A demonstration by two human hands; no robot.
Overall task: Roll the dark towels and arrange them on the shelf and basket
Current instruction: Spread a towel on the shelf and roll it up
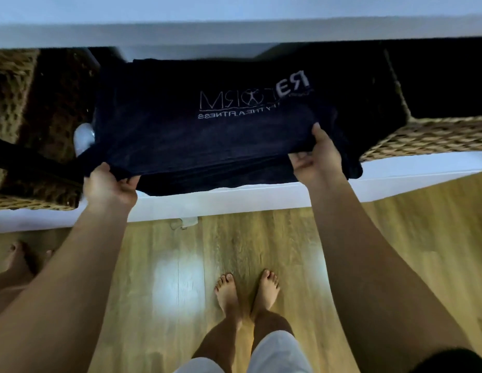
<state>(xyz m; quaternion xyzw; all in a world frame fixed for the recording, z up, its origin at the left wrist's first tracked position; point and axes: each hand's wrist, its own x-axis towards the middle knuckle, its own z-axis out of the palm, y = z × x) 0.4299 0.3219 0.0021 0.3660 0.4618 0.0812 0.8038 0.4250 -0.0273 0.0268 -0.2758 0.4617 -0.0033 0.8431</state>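
A dark navy towel [180, 141] with white lettering lies spread flat on the white shelf [261, 195], its logo upside down to me. My left hand [110, 184] grips the towel's near left corner. My right hand [315, 154] grips its near right corner. Both hold the near edge a little above the shelf's front lip. More dark folded cloth shows under the towel's near edge. A wicker basket [433, 135] stands on the shelf at the right, its inside dark. Another wicker basket [24, 125] stands at the left.
A white board [234, 33] runs overhead above the shelf opening. A dark strap or cloth [32, 162] hangs across the left basket. A pale rounded object [83, 138] sits between left basket and towel. Wooden floor [180, 278] and my bare feet lie below; someone's foot shows at far left.
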